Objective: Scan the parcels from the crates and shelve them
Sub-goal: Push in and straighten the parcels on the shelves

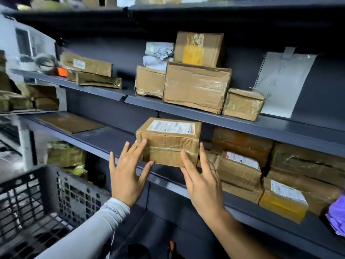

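Note:
A taped brown cardboard parcel (169, 142) with a white label on top sits on the dark grey middle shelf (104, 141), near its front edge. My left hand (127, 174) has straight fingers touching the parcel's front left corner. My right hand (201, 174) lies flat against the parcel's front right side, fingers straight. Neither hand curls round the box. A black plastic crate (37, 200) stands at the lower left, beside my left forearm.
Several taped parcels (240, 169) fill the same shelf to the right. More boxes (196, 86) and a paper sheet (281, 81) stand on the shelf above. A flat brown envelope (69, 122) lies to the left. A purple bag (337, 212) is at the right edge.

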